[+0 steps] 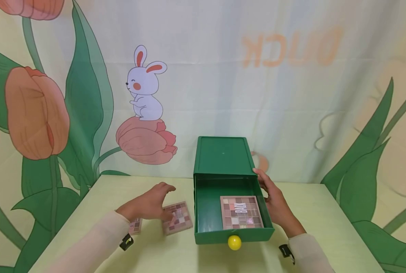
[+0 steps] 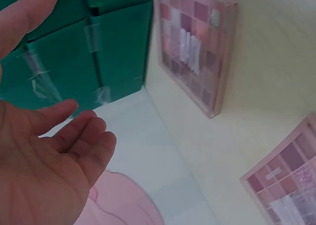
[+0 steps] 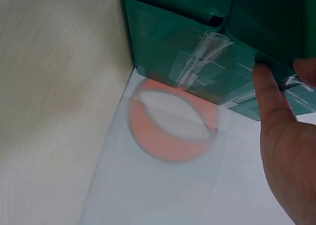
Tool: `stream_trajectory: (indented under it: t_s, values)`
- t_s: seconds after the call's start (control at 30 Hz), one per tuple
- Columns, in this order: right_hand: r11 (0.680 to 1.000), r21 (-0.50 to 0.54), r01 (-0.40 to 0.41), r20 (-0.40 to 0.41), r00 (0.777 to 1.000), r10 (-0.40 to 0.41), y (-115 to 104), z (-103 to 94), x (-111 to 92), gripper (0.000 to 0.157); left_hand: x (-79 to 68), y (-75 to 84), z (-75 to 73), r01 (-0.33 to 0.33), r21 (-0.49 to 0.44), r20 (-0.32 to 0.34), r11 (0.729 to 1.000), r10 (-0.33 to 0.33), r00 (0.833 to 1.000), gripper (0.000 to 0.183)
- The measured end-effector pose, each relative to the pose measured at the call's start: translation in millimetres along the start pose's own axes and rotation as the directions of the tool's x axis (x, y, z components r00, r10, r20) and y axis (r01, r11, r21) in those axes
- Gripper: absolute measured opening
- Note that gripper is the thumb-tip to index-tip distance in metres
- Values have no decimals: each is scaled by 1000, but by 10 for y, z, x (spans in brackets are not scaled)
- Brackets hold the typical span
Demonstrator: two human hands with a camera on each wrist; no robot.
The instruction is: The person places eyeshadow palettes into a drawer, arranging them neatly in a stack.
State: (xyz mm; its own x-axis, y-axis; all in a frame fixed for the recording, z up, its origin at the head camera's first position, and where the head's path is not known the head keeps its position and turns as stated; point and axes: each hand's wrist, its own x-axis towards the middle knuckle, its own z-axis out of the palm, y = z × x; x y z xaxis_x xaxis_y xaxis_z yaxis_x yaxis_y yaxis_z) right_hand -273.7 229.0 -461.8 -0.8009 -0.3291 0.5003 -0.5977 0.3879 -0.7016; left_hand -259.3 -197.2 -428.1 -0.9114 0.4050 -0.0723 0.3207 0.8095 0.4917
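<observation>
Left hand (image 2: 52,158): I'm watching it showing its palm at lower left.
Green box (image 2: 121,52): filling the upper left, wearing clear tape (image 2: 92,37).
Upper palette (image 2: 192,42): sitting just beside the box, upper centre.
Lower palette (image 2: 289,178): running off the lower right edge.

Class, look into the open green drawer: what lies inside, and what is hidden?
A palette marked "BACK" lies toward the right of the green drawer. Anything beneath it is covered and cannot be seen.

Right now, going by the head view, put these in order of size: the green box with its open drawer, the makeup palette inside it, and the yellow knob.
Largest to smallest:
1. green box, counted with its drawer
2. makeup palette
3. yellow knob
</observation>
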Motion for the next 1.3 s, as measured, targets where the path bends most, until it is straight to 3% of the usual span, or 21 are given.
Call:
stream_trajectory:
  t_s: [0.23, 0.5, 0.73, 0.9, 1.1, 1.3]
  values:
    - [1000, 8, -2, -3, 1000, 2, -7, 21, -17, 96, 50, -75, 196, 55, 19, 19, 998, -55, 998, 95]
    - [1000, 3, 4, -1, 1000, -4, -8, 36, -31, 96, 80, -225, 337, 39, 18, 26, 999, -39, 999, 95]
    - [1000, -6, 25, 2, 1000, -25, -4, 23, -17, 96, 134, -328, 424, 64, 25, 24, 998, -64, 998, 96]
    - [1000, -1, 25, -4, 1000, -25, -13, 14, -2, 97, 208, -362, 514, 73, 66, 12, 995, -74, 997, 99]
    - [1000, 8, 16, -1, 1000, -16, 18, 33, -52, 95, 243, -416, 644, 91, 84, 46, 992, -95, 994, 99]
    - [1000, 11, 27, -10, 1000, -27, 12, 8, -28, 97, 261, -362, 640, 78, 118, 60, 990, -86, 994, 96]
